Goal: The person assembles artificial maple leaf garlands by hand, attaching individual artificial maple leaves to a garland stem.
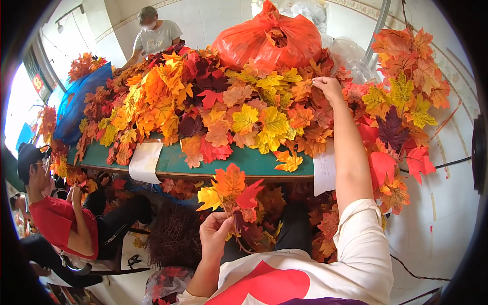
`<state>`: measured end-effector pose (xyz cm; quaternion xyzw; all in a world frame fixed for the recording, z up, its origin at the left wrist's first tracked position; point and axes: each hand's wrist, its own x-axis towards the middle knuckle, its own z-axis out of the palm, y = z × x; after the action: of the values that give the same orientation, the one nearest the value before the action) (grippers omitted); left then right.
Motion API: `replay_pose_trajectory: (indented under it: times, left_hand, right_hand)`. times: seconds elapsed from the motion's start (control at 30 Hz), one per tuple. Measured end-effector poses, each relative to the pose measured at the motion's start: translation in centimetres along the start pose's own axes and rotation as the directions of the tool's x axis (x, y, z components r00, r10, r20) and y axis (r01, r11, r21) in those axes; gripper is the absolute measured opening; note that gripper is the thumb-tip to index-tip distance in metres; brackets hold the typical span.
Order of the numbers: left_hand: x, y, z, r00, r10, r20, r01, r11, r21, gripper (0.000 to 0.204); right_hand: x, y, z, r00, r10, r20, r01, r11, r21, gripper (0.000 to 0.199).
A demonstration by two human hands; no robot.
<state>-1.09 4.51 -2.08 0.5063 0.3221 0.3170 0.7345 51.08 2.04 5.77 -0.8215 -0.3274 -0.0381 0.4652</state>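
In my left hand point(215, 233), its fingers pinched together, is a spray of artificial maple leaves point(231, 189) in orange, yellow, red and dark purple on a thin stem. It hangs in front of the table edge, over my lap. My right arm stretches far across the table. At its end my right hand point(329, 87) has thumb and fingers drawn together at an orange artificial leaf point(302, 90) on the upper right of the heap. The heap of artificial leaves point(218, 133) covers most of the table in yellow, orange, red and purple.
A knotted red plastic bag point(264, 43) sits atop the heap. Two paper sheets point(146, 161) hang over the green table's point(203, 165) front edge. Leaf garlands point(401, 112) hang at right. A co-worker in red point(66, 218) sits left; another in grey point(158, 38) is behind the table. Dark stems point(175, 234) stand below.
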Motion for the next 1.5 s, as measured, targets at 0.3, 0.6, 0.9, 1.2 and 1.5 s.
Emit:
replay_pose_trajectory:
  times: [0.3, 0.6, 0.9, 1.2, 1.5]
  left_hand:
    - [0.6, 0.9, 1.1, 0.993, -0.058, 0.106, 0.088, 0.949, -0.302, 0.009]
    - [1.3, -0.3, 1.2, 0.989, -0.105, 0.102, 0.140, 0.879, -0.455, 0.008]
    - [1.0, -1.9, 2.0, 0.995, -0.005, 0.097, 0.034, 0.953, -0.301, 0.008]
    - [0.4, -1.0, 0.6, 0.994, -0.068, 0.089, 0.099, 0.901, -0.421, 0.008]
    - [-0.6, -0.7, 1.6, 0.990, -0.056, 0.131, 0.118, 0.833, -0.540, 0.011]
  right_hand:
    - [-0.4, -5.6, -3.0, 0.848, -0.507, -0.157, 0.461, 0.850, -0.256, 0.025]
    - [-21.2, -16.7, -0.4, 0.634, -0.770, -0.075, 0.769, 0.637, -0.042, 0.018]
    - [-32.7, -20.4, 3.3, 0.568, -0.744, 0.353, 0.639, 0.669, 0.381, 0.017]
    - [-33.3, -16.9, 5.3, 0.610, -0.549, 0.572, 0.312, 0.829, 0.464, 0.014]
    - [-33.3, -15.8, 5.6, 0.669, -0.442, 0.597, 0.163, 0.871, 0.463, 0.016]
